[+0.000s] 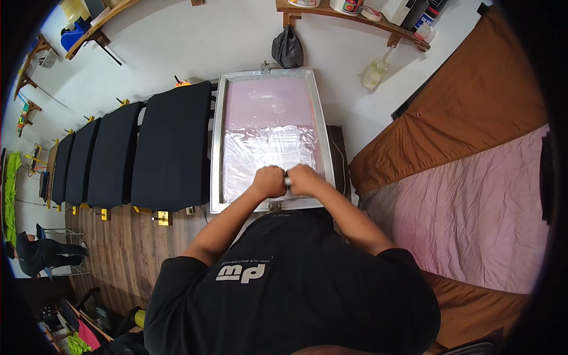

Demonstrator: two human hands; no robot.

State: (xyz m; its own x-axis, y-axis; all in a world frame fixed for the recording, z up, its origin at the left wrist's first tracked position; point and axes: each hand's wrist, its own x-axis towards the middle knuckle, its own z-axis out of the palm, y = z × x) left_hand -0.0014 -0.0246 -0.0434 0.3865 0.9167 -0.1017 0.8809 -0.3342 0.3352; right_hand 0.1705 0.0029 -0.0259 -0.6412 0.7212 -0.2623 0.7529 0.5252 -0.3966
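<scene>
A screen-printing frame [218,142] with a silver metal rim lies in front of me. Its far part shows a lilac mesh [266,106]. Wrinkled, shiny see-through film [278,145] covers the nearer part. Over the film's near end, my left hand [269,181] and my right hand [303,179] are both closed, knuckles up and almost touching. Between them shows a small dark thing with a grey rounded end [288,181]; my fingers hide most of it, and I cannot tell its kind.
Several black fabric-covered boards [171,145] stand in a row to the left. A black bag [288,48] hangs beneath a wooden shelf [331,13] holding tubs. Brown and pink cloth [461,207] hangs on the right. Another person [44,251] is at the far left.
</scene>
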